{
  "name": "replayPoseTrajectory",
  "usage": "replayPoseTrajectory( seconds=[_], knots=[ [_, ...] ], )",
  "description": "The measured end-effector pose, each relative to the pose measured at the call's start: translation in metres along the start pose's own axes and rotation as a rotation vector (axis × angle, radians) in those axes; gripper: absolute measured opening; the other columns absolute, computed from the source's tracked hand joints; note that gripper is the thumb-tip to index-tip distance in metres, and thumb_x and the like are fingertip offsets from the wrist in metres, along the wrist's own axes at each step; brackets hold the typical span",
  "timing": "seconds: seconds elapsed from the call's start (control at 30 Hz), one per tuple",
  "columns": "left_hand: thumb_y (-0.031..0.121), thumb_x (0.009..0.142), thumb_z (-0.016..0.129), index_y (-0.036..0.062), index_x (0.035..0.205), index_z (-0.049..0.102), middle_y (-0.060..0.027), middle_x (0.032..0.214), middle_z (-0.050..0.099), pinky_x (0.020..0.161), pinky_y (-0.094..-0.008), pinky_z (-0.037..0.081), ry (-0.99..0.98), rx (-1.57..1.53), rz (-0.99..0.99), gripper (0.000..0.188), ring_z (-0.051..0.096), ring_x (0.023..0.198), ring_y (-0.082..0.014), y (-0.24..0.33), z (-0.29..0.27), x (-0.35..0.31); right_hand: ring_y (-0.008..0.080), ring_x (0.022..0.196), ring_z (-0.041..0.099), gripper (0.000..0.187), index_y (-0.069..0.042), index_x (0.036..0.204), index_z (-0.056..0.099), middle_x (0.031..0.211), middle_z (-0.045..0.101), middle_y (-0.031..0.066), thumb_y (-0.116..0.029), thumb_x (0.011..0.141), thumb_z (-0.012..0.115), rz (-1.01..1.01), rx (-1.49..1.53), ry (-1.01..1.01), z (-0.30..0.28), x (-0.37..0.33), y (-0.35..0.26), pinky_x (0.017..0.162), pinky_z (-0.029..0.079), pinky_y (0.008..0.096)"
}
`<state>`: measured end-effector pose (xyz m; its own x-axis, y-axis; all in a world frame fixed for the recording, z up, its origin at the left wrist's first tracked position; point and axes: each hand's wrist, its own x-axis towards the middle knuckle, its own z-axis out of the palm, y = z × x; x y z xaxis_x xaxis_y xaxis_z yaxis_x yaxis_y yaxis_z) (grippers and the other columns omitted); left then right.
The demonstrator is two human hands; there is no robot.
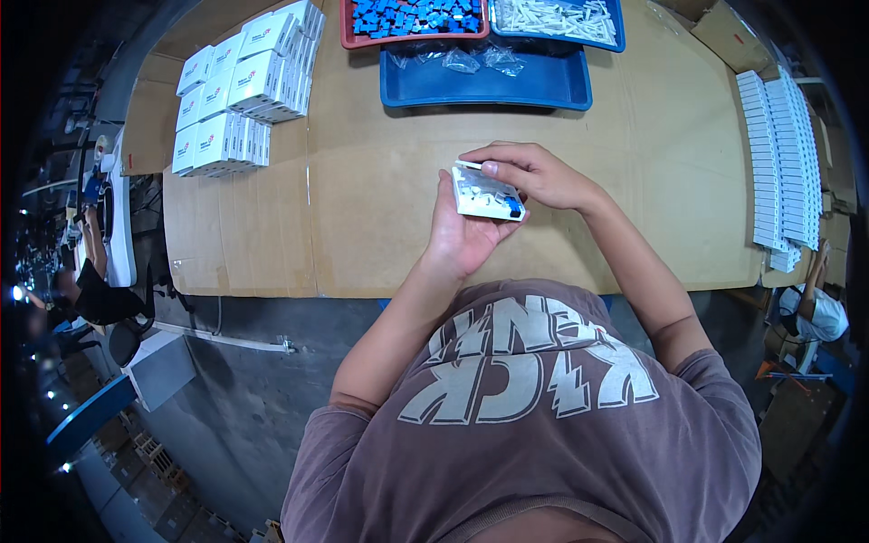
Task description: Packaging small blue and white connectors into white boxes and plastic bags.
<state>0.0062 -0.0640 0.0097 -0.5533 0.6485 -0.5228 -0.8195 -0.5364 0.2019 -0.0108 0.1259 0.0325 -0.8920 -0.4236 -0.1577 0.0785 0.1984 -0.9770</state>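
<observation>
My left hand point(459, 237) cradles a small white box point(485, 199) with a blue part at its right corner, held just above the cardboard-covered table point(380, 217). My right hand point(534, 174) comes in from the right, its fingers pinching the box's top edge. Both hands meet over the middle of the table, close to my chest.
A stack of white boxes point(240, 86) sits at the back left. At the back stand a red tray of blue parts point(412, 18), a blue tray of white parts point(561, 20) and a blue tray with clear bags point(484, 77). Rows of flat white cartons point(780, 163) lie at the right.
</observation>
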Motion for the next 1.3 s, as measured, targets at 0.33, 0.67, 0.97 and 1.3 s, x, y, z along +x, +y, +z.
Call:
replayPoseTrajectory(
  seconds=[0.33,0.67,0.97,1.3],
  knots=[
    [0.052,0.109,0.039,0.0093,0.140,0.052,-0.0128,0.137,0.059,0.108,-0.0533,0.049,-0.026,-0.077,-0.048,0.055,0.059,0.125,-0.0317,0.011,0.000,0.006,0.0175,0.109,0.065,0.041,-0.004,0.135,0.068,0.126,0.071,0.0127,-0.032,0.106,0.059,0.067,0.052,-0.017,0.005,0.008,0.001,0.097,0.050,0.0318],
    [0.052,0.109,0.038,0.0081,0.138,0.052,-0.0134,0.133,0.061,0.106,-0.0528,0.049,0.062,-0.046,-0.116,0.055,0.060,0.122,-0.0323,0.013,-0.002,0.012,0.0085,0.085,0.061,0.046,0.000,0.121,0.074,0.097,0.077,0.0059,-0.041,0.106,0.060,0.117,-0.061,-0.040,0.006,0.017,0.006,0.079,0.053,0.0289],
    [0.052,0.106,0.045,0.0056,0.143,0.052,-0.0220,0.136,0.059,0.107,-0.0547,0.048,-0.064,-0.191,-0.085,0.060,0.057,0.125,-0.0423,0.024,0.009,0.012,0.0127,0.100,0.065,0.054,-0.004,0.125,0.074,0.113,0.075,0.0076,-0.052,0.105,0.057,0.056,0.185,0.151,-0.019,0.016,0.001,0.090,0.053,0.0305],
    [0.056,0.109,0.030,0.0073,0.147,0.047,-0.0208,0.142,0.054,0.111,-0.0562,0.046,-0.047,-0.175,-0.063,0.064,0.054,0.131,-0.0410,0.023,0.018,0.007,0.0158,0.116,0.065,0.045,-0.010,0.138,0.068,0.127,0.072,0.0091,-0.041,0.107,0.056,0.080,0.093,0.055,-0.017,0.015,-0.013,0.100,0.051,0.0330]
  ],
)
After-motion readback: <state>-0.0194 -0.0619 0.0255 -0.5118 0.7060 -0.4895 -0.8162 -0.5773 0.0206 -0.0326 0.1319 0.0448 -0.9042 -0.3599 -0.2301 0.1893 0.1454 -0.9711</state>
